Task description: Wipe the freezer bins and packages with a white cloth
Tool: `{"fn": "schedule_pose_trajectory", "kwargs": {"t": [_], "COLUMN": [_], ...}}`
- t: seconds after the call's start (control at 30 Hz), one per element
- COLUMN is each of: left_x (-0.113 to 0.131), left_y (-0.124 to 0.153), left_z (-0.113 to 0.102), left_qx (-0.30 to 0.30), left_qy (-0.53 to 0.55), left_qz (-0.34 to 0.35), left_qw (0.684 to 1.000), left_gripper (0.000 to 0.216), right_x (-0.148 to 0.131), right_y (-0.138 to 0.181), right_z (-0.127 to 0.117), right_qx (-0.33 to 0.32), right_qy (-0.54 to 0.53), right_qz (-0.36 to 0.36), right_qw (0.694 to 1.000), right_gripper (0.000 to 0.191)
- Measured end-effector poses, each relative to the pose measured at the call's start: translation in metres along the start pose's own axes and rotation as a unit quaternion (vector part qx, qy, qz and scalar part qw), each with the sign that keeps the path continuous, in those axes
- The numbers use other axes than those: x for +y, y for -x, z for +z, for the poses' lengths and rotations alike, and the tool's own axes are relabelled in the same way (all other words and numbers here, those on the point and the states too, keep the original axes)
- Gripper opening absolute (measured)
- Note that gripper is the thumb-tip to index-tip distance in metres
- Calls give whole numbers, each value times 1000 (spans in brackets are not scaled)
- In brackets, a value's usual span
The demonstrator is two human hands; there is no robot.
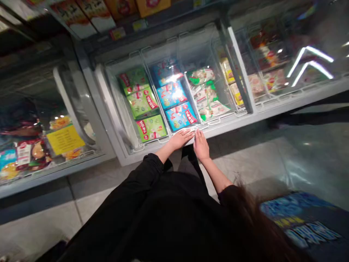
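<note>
My left hand (181, 138) and my right hand (201, 145) lie side by side on the front rim (218, 125) of an open chest freezer, fingers stretched flat and holding nothing. Just beyond my fingertips sits a blue frozen-food packet (180, 116), the nearest of a row of blue packets. To its left is a row of green packets (151, 127). To its right lie white-and-green bags (208, 98). My black sleeves reach back toward the camera.
Wire dividers split the freezer into lanes. A glass lid (286, 54) covers the section on the right, and another closed freezer (40, 142) with a yellow label stands on the left. Boxes line a shelf (109, 18) above. The floor is grey tile; a blue printed mat (300, 222) lies at lower right.
</note>
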State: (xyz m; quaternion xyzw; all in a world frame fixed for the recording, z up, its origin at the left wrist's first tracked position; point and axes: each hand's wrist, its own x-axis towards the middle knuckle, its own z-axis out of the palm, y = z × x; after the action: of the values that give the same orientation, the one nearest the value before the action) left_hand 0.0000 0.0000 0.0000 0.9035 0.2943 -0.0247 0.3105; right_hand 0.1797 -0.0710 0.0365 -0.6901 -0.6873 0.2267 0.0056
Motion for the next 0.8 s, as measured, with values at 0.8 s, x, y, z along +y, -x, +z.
{"fn": "schedule_pose_trajectory", "kwargs": {"t": [0.8], "left_x": [-48], "left_y": [375], "left_z": [41], "left_qx": [102], "left_qy": [57], "left_qz": [-276], "left_qw": [954], "left_gripper": [73], "right_x": [-257], "right_y": [80], "right_z": [98], "right_qx": [-118], "right_qy": [20], "right_qz": [-194], "right_qw": [974], "right_gripper": [69]}}
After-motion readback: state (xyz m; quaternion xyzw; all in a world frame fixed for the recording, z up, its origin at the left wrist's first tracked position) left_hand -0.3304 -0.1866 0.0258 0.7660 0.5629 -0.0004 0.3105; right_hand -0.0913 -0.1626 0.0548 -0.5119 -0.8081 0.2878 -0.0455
